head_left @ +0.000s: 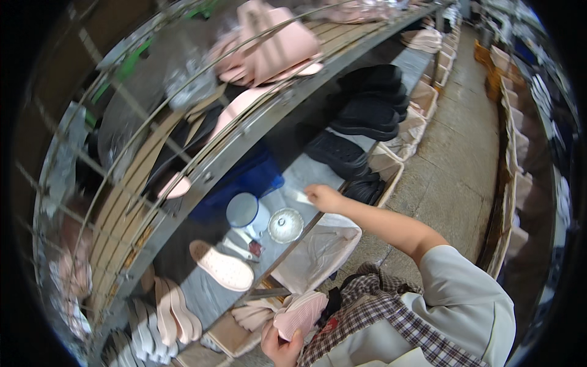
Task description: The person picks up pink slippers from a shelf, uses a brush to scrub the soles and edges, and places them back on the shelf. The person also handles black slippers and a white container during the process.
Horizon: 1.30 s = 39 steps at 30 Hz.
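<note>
My left hand [282, 350] is closed round a pink ribbed shoe sole [301, 315], low in front of my checked apron. My right hand [324, 199] reaches out over the grey bench [208, 300], fingers closed on a small whitish brush-like tool [298, 195] whose far end is blurred. Near that hand stand a white enamel mug [257, 223] with a blue rim and a round silvery lidded dish [285, 225]. Beside the mug lies a white-handled brush [237, 248] with a dark reddish end. A pale pink insole [221, 266] rests on the bench, nearer me.
Black soles [361, 116] are stacked farther along the bench, past a blue crate [244, 183]. Overhead, a metal-edged shelf [208, 174] holds pink sheets [269, 49]. A plastic-lined bin [318, 254] hangs at the bench edge. Pale soles [174, 312] stand at lower left.
</note>
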### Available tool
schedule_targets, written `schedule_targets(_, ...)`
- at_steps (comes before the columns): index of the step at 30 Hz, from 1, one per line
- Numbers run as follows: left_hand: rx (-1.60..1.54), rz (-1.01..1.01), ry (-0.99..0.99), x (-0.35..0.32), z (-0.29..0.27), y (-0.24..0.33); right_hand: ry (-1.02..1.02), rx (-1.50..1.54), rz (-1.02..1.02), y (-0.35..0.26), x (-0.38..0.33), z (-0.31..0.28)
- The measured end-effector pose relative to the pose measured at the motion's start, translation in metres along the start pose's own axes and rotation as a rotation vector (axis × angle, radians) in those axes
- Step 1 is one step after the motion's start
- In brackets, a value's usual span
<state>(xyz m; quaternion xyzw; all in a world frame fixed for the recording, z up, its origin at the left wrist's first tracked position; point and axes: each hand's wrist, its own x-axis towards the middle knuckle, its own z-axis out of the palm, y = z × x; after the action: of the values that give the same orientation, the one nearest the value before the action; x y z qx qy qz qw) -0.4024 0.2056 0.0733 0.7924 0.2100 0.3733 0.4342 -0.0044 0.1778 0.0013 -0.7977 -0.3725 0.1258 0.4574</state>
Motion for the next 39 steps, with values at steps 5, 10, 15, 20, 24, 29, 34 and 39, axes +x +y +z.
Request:
schedule_targets(5, 0.038, -0.225, -0.151, 0.006, -0.011, 0.011, 0.213, -0.01, -0.301, -0.035, -0.029, -0.009)
schedule_targets(10, -0.505, -0.074, 0.138, 0.051, 0.009, 0.013, -0.337, 0.576, -0.054, -0.05, -0.068, 0.002)
schedule_targets(15, -1.124, 0.153, 0.024, 0.119, 0.026, 0.0, -0.84, 0.837, 0.178, -0.046, -0.079, 0.006)
schedule_targets(20, -1.595, -0.007, -0.673, 0.192, 0.071, -0.017, -1.317, 1.267, 0.287, -0.03, -0.091, 0.013)
schedule_targets(24, -1.715, -0.102, -0.533, 0.211, 0.113, -0.015, -1.329, 1.668, 0.376, -0.011, -0.113, 0.024)
schedule_targets(29, -1.746, -0.279, -0.601, 0.211, 0.16, -0.007, -1.386, 1.939, 0.535, 0.003, -0.134, 0.04)
schedule_targets(34, -0.753, -0.746, -0.142, 0.19, 0.173, 0.004, -1.06, 2.008, 0.521, 0.02, -0.153, 0.012)
schedule_targets(39, -0.571, -0.452, -0.394, 0.113, 0.154, 0.029, -0.8, 1.815, 0.503, 0.017, -0.151, -0.053)
